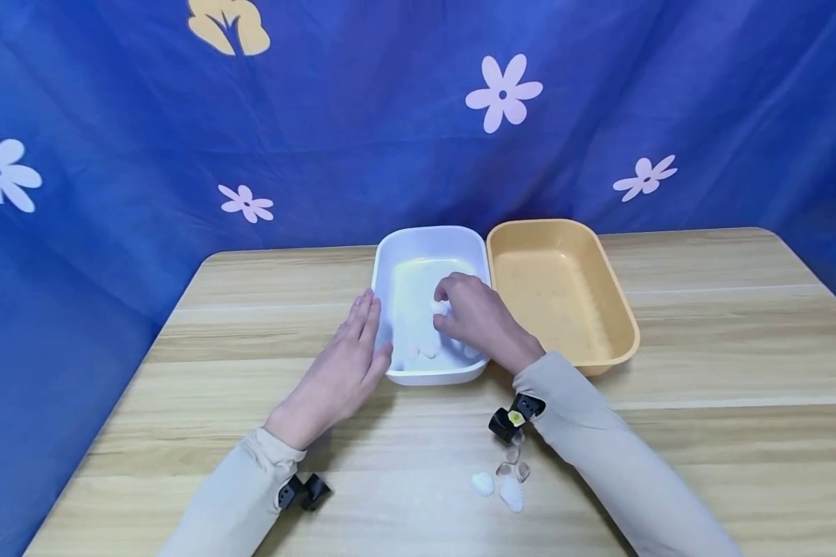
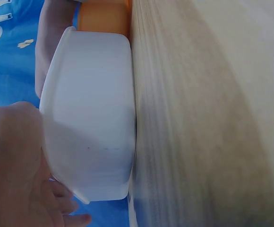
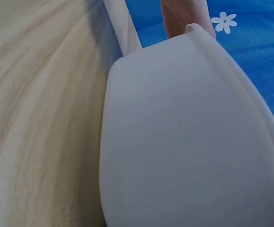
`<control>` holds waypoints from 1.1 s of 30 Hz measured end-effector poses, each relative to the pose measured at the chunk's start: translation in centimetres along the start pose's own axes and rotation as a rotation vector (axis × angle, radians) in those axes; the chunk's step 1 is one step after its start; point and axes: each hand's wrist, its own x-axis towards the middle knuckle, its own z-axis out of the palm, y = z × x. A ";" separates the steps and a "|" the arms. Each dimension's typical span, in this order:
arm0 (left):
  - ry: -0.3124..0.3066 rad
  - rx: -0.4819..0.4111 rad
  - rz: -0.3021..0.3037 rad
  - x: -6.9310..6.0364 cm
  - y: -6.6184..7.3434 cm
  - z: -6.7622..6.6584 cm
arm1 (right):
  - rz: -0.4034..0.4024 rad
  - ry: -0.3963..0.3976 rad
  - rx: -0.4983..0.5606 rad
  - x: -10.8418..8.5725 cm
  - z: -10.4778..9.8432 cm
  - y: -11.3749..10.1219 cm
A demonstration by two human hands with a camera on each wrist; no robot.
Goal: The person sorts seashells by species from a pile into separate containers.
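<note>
Over the white tray [image 1: 433, 378], my right hand [image 1: 479, 316] pinches a white seashell [image 1: 441, 308] between thumb and curled fingers. A few pale shells [image 1: 428, 352] lie on the tray's floor near its front; my right hand partly hides that area. With its fingers straight, my left hand [image 1: 340, 370] rests against the left side of the tray. The left wrist view shows that hand [image 2: 14, 151] at the rim of the tray [image 2: 92, 94]. In the right wrist view the tray's front wall [image 3: 184, 132] hides the shell and fingers.
A yellow-orange tray [image 1: 620, 357] stands close against the white tray's right side. Several shells, among them a white ribbed one [image 1: 512, 493] and smaller brownish ones [image 1: 522, 471], lie on the wooden table [image 1: 710, 433] near my right forearm. A blue flowered cloth [image 1: 362, 139] hangs behind.
</note>
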 end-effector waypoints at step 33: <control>-0.008 -0.011 -0.005 -0.1 0.1 0.0 | -0.259 0.229 -0.271 -5.1 -2.4 -3.0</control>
